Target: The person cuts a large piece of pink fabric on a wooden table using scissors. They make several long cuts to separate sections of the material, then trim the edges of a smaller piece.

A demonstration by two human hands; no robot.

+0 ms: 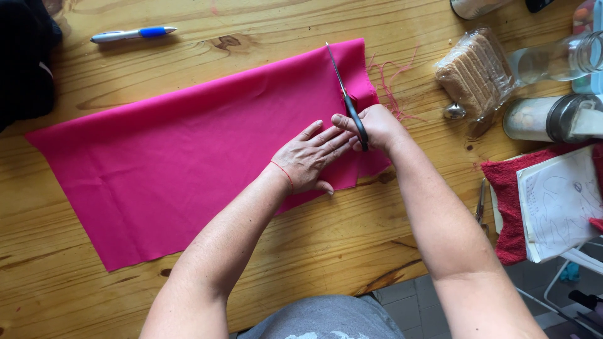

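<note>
We see the pink cloth lying flat on the wooden table; our right hand has its fingers curled shut through the scissors, blades aimed at 12 o'clock; our left hand presses flat, fingers spread, gripping nothing; its fingertips sit just beside the handle, so a slip could nick them, or the frayed edge at 1 o'clock could snag.

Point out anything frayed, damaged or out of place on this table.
The pink fabric is frayed along its right edge: loose pink threads trail onto the wooden table beside the scissors in the right hand. The left hand presses the cloth flat. Nothing looks spilled.
</note>
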